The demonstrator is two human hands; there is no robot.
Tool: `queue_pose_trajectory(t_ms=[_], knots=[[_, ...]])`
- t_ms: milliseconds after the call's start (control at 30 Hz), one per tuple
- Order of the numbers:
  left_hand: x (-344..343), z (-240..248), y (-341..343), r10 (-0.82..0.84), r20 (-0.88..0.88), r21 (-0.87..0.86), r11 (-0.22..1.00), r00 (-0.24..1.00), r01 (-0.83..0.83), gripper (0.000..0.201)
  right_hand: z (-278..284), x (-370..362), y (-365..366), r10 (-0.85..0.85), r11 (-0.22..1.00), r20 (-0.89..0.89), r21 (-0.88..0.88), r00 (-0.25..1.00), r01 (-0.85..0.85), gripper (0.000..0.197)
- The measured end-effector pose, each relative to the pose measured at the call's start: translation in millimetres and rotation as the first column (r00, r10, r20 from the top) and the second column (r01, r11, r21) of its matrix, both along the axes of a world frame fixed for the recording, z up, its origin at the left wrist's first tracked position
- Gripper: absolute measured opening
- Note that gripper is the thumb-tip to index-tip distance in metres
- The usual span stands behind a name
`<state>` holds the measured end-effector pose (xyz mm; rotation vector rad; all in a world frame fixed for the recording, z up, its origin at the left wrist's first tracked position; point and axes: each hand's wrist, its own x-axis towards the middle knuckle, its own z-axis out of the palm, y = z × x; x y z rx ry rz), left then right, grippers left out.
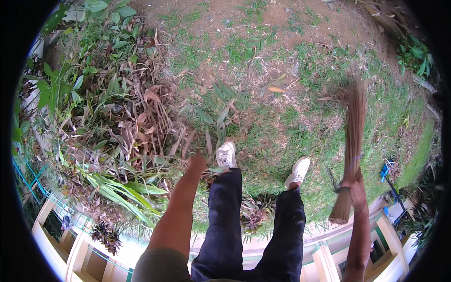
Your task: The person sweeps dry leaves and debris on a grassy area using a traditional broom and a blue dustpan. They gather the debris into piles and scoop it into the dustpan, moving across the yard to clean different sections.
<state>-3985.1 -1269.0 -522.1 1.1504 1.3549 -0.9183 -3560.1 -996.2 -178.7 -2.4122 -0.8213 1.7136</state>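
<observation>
My right hand [353, 185] grips a stick broom [355, 127] of thin brown bristles near its bound end. Its bristle tips point away from me and are blurred. Out in front of my left leg, my left hand [197, 163] is closed on a bunch of leaves [208, 143], some brown and some green. The fingers themselves are partly hidden. More green leaves [218, 108] show smeared just beyond this hand. To its left lies a large heap of dry leaves and cut stems [136, 122].
I stand on patchy grass in white shoes [297, 172]. Long green blades [124, 192] lie on the heap's near side. A small purplish plant [253, 214] grows between my legs. Behind me runs a cream building [324, 263]. Something blue [386, 170] sits at the right.
</observation>
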Motion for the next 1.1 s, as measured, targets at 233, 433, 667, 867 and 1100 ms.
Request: queue_pose_trajectory(t_ms=[233, 433, 667, 867, 1100], knots=[[-53.9, 195.1, 14.8, 0.848, 0.175, 0.506, 0.359, 0.500, -0.785, 0.032, 50.1, -132.0, -62.5, 0.718, 0.559, -0.397, -0.161, 0.572, -0.813, 0.101], [-307.3, 392.2, -51.8, 0.933, 0.321, 0.907, -0.352, -0.160, -0.230, 0.041, 194.7, -45.1, -31.4, 0.689, 0.689, -0.222, -0.094, 0.690, -0.718, 0.104], [-386.5, 280.7, -139.0, 0.876, -0.474, 0.736, 0.337, -0.092, -0.587, 0.036, 44.9, 28.6, 38.4, -0.103, 0.976, -0.041, 0.190, 0.994, 0.109, 0.065], [-326.3, 162.4, -251.2, 0.847, -0.528, 0.526, 0.274, -0.057, -0.805, 0.032, -30.3, -165.2, -20.6, 0.818, 0.558, -0.131, -0.057, 0.561, -0.828, 0.104], [-282.2, 235.1, -138.4, 0.765, -0.620, 0.401, 0.499, 0.174, -0.768, 0.025, 163.9, -124.9, -93.5, 0.678, 0.485, -0.533, -0.192, 0.506, -0.853, 0.099]])
